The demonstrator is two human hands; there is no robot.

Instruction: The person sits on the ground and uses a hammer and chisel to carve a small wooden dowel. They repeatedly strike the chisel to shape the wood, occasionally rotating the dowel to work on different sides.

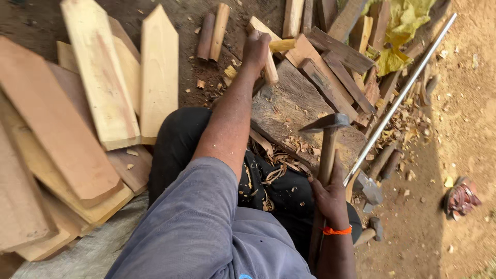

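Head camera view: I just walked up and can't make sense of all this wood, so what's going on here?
A person sits on the ground among wood shavings, at a worn wooden block. Their left hand reaches forward and grips a short wooden stick at the block's far edge. Their right hand holds an adze-like tool by its wooden handle, head up, over the lap. Pointed planks are stacked to the left, and a metal rod lies to the right.

Before you: bare brown dirt ground [460, 103], carrying pale pointed wooden planks [103, 77], two short round brown wooden pegs [213, 31], a weathered grey wooden chopping block [294, 103], a long silver metal rod [408, 88], curled wood shavings [403, 126].
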